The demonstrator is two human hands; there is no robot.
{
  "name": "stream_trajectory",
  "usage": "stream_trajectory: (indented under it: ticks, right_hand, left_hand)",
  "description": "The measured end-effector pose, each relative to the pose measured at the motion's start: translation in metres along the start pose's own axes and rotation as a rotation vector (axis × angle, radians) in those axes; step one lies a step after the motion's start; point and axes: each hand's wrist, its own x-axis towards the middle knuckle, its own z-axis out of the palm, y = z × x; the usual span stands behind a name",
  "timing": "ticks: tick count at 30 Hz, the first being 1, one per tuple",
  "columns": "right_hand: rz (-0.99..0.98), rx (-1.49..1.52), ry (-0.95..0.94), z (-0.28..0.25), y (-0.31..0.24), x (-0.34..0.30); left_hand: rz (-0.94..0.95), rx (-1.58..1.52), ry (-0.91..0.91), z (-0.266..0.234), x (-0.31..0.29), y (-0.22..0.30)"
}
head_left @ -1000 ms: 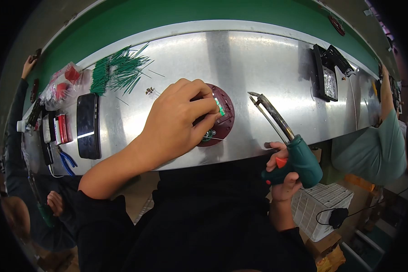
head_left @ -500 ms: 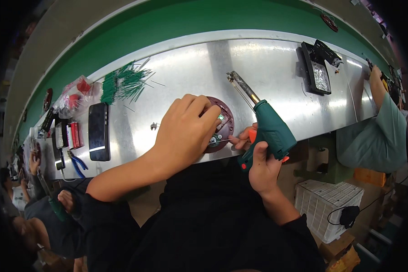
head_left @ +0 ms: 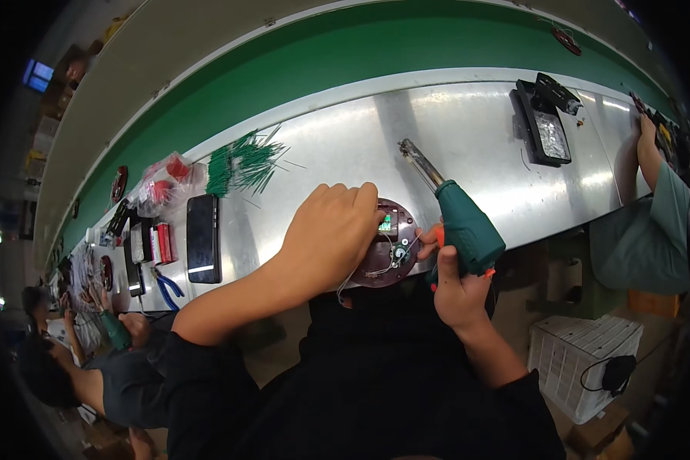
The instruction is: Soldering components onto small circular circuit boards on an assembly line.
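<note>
A round dark red housing (head_left: 408, 218) lies at the near edge of the metal bench. It holds a small green circuit board (head_left: 386, 223) and thin pale wires (head_left: 392, 262). One wire hangs over its near left rim. My left hand (head_left: 331, 231) covers the housing's left side, fingers closed and bent down beside the board; whatever they pinch is hidden. In my right hand (head_left: 463, 297) is a green soldering gun (head_left: 468, 230) with an orange trigger, its metal tip pointing toward the bench's far side. Fingertips of that hand reach the housing's right rim, near a wire.
Left of me lie a black phone (head_left: 203, 238), blue-handled pliers (head_left: 167, 288), a plastic bag with red contents (head_left: 165, 184) and a heap of green wires (head_left: 241, 165). A black soldering stand (head_left: 546, 126) is at far right. Co-workers sit on both sides. A white crate (head_left: 583, 368) stands below.
My left hand has drawn back toward the housing's far left edge, uncovering more of the board and wires. The soldering gun stays in my right hand. The whole view has shifted somewhat.
</note>
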Motion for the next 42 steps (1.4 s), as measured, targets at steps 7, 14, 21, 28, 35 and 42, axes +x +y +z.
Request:
stream_trajectory:
  ticks: [7, 14, 21, 28, 35, 42]
  right_hand:
    - [0.043, -0.013, -0.017, -0.004, 0.002, 0.007]
    - [0.087, 0.045, 0.036, -0.004, 0.002, 0.009]
    - [0.055, 0.078, 0.030, -0.001, 0.004, 0.013]
    - [0.081, 0.094, 0.079, -0.001, 0.005, 0.008]
    - [0.092, -0.063, 0.077, -0.032, -0.006, -0.008]
    - [0.110, -0.299, -0.048, -0.074, 0.002, -0.036]
  left_hand:
    - [-0.137, -0.380, -0.016, 0.003, 0.013, -0.014]
    - [-0.121, -0.644, 0.053, 0.013, 0.018, -0.030]
    - [-0.074, -0.782, 0.065, 0.044, 0.012, -0.039]
    - [-0.155, -0.772, 0.128, 0.052, 0.007, -0.026]
    - [-0.207, -0.812, 0.109, 0.056, 0.002, -0.028]
    - [-0.215, -0.814, 0.115, 0.054, 0.005, -0.027]
